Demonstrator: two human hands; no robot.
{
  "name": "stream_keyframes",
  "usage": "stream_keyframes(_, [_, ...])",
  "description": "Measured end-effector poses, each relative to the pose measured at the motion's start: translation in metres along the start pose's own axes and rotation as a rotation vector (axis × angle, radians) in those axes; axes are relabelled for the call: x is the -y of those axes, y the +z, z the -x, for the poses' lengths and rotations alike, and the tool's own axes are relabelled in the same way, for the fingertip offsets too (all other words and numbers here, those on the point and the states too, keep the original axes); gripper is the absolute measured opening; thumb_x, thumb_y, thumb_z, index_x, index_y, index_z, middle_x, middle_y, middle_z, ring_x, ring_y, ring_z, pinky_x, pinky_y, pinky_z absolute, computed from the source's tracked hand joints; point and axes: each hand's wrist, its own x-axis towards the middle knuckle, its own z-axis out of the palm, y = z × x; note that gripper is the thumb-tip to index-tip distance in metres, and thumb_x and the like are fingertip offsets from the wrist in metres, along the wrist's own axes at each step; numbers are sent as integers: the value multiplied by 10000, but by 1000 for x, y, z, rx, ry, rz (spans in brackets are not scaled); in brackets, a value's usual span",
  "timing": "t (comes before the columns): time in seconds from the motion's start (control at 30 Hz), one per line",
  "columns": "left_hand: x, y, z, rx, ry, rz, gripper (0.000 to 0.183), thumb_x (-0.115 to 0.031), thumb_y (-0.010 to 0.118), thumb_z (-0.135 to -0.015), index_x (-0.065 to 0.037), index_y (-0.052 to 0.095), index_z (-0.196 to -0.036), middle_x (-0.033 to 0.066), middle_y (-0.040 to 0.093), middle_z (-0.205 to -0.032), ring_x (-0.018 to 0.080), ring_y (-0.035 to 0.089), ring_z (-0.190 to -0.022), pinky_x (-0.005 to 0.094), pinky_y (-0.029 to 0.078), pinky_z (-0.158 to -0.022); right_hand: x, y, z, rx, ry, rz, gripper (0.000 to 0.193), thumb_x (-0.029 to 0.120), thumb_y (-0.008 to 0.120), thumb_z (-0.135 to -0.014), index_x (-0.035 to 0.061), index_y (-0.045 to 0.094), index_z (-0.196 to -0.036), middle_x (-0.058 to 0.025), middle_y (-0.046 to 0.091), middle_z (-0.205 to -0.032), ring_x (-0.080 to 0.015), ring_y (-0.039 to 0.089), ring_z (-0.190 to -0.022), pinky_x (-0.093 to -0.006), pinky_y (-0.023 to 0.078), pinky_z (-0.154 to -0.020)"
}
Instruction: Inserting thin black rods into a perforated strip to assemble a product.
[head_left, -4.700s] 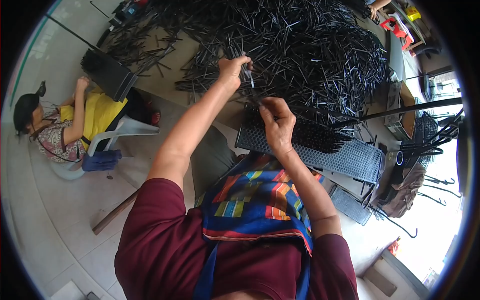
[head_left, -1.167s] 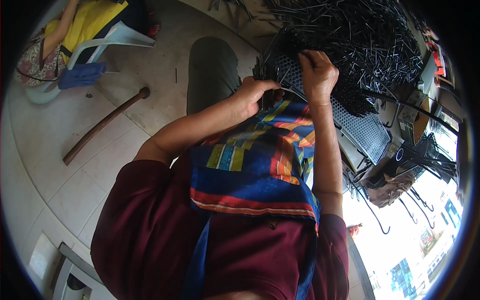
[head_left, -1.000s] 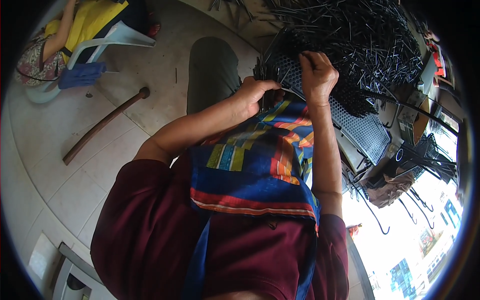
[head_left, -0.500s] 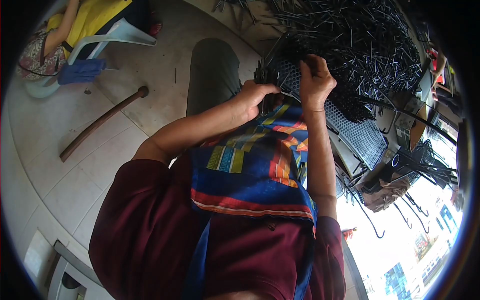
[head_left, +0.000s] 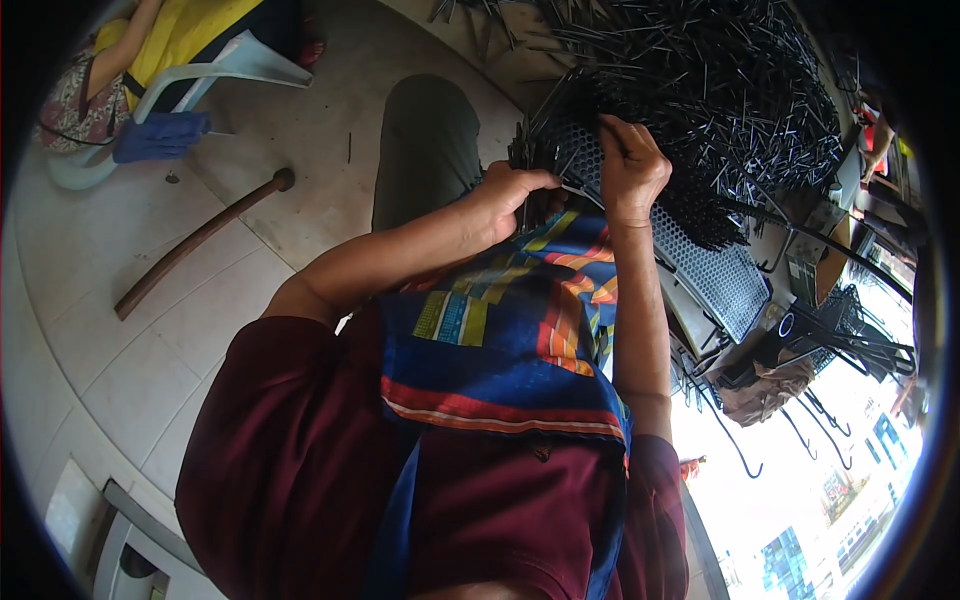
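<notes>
My left hand is closed round a bunch of thin black rods, whose ends stick up past my fingers above the patterned apron. To its right, my right hand is held in a pinch over a perforated metal sheet. Whatever lies between those fingertips is too small to make out. Many more loose black rods are heaped just beyond my right hand, and part of the heap spills across the sheet.
On the floor to the left lies a curved wooden-handled tool. Farther left, another person sits on a pale plastic chair, with a blue glove nearby. Black hooked rods, crumpled brown paper and a cardboard box are at the right.
The fingers of my right hand have uncurled a little, and their tips now point more to the left. My left hand stays in place round the rods.
</notes>
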Motion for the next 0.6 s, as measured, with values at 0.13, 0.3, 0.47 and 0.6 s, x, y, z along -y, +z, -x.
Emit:
stream_keyframes(0.13, [1, 1, 0, 0, 6, 27, 97, -16, 665, -775, 46, 635, -843, 149, 660, -736, 242, 648, -621, 332, 506, -546, -1, 4, -2, -9, 26, 119, 146, 112, 684, -736, 130, 706, -879, -59, 654, -822, -275, 657, -722, -338, 518, -623])
stream_keyframes(0.3, [0, -2, 1, -1, 48, -6, 94, -19, 666, -773, 44, 638, -838, 148, 658, -735, 237, 638, -604, 335, 488, -522, 12, 1, -1, 5, -2, 91, 168, 75, 682, -734, 120, 698, -895, -52, 646, -817, -239, 654, -693, -317, 510, -605])
stream_keyframes(0.47, [3, -5, -3, 11, 31, -2, 89, -22, 667, -771, 33, 639, -835, 137, 656, -736, 232, 634, -601, 332, 480, -515, 4, 8, -4, -40, -113, 121, 156, 65, 716, -727, 85, 690, -879, -55, 641, -785, -187, 647, -658, -291, 497, -586])
stream_keyframes(0.6, [3, -7, -2, 15, 51, -3, 84, -27, 667, -769, 24, 639, -829, 129, 654, -737, 229, 635, -606, 328, 476, -517, -3, 7, 0, -114, 40, 17, 120, 91, 744, -724, 64, 685, -825, -68, 649, -751, -180, 645, -631, -281, 492, -585])
